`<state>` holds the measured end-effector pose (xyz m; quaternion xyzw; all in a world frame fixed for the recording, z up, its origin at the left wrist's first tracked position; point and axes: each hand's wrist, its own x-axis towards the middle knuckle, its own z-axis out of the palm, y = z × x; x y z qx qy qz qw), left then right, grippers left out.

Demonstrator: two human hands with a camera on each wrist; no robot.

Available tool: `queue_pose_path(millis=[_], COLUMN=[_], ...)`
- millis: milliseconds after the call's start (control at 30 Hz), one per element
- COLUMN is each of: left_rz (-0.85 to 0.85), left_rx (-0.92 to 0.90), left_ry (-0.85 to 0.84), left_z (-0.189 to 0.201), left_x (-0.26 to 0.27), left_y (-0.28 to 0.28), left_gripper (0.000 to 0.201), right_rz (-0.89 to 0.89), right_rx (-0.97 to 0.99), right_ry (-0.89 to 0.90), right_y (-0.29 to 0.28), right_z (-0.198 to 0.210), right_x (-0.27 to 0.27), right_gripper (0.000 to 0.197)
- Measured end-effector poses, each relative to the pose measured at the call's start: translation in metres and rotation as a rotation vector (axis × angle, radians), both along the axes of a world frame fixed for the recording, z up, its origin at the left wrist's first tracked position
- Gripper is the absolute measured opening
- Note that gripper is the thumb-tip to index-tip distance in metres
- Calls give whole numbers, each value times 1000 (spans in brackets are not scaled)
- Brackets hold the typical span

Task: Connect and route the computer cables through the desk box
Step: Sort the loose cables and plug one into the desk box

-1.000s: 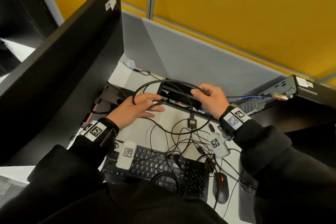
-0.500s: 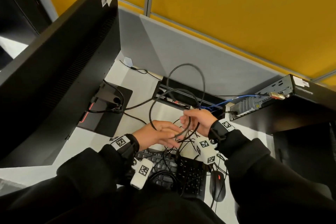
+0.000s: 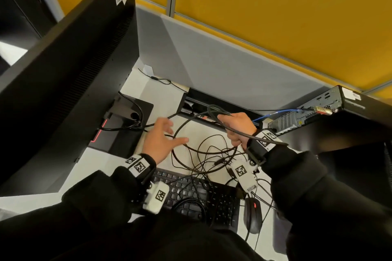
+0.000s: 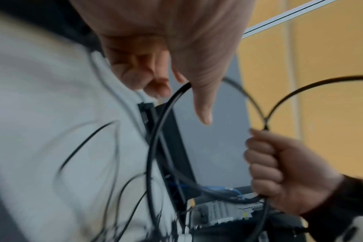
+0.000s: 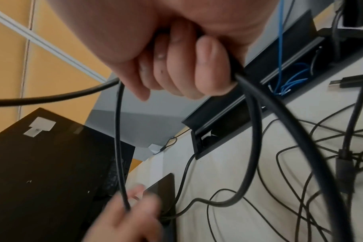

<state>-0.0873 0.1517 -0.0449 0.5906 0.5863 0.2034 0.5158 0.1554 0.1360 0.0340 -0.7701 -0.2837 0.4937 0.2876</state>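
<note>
The black desk box (image 3: 220, 101) sits recessed at the back of the white desk, lid open, with blue cables (image 5: 290, 80) inside. My right hand (image 3: 237, 127) grips a thick black cable (image 3: 213, 108) in a fist just in front of the box. The cable makes a wide loop over the desk toward my left hand (image 3: 163, 141). That hand has its fingers spread, and the loop brushes its palm and fingers (image 4: 203, 104). In the right wrist view my right hand (image 5: 186, 65) is curled round the cable (image 5: 253, 131).
A black monitor (image 3: 70, 70) on its stand fills the left. A small computer (image 3: 314, 112) stands at the back right with a blue cable plugged in. Thin black cables (image 3: 212, 161) tangle over the desk by the keyboard (image 3: 191, 193) and mouse (image 3: 252, 214).
The hands were together above the keyboard and have moved apart. My right hand carried the cable up to the box. My left hand opened and shifted left. The tall loop has dropped lower.
</note>
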Motion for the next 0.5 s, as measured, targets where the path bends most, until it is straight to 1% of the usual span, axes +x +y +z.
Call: queue_pose_path(millis=[33,100,167,200,233,267,300,333,367,400,433,467,500], left_rz=[3,-43,-210,-331,-462,-578,-652,-661,-591,-458,-299,-144,11], left_rx=[123,349,538,613,685,755,795,761,659,495,339,207,94], left_ry=[-19,-10,22,40,69,127,187,195,119,-41,-209,-347,-459], left_z=[14,45,76,88,96,102,105,105,105,103,101,99,98], left_x=[-2,-2,5,11,19,26,33,36,38,39,37,33,27], left_y=[8,23,32,34,35,35,36,40,46,56,67,79,89], left_gripper=[68,75,85,84,75,56,34,24,33,44,51,53,48], right_rz=[14,94,229,301,360,406,431,421,375,323,290,271,244], right_rx=[-21,-29,0,6,11,9,0,-26,-54,-71,-65,-52,-39], right_ry=[-51,-188,-281,-294,-287,-261,-247,-239,-209,-131,-34,54,117], right_y=[1,3,5,6,8,10,11,10,8,4,0,-4,-7], right_z=[0,-5,-7,-7,-7,-7,-7,-4,-5,-7,-8,-6,-6], right_x=[0,-2,-8,-13,-18,-22,-26,-27,-26,-22,-17,-12,-7], right_gripper=[37,41,41,38,32,28,25,24,26,28,29,28,28])
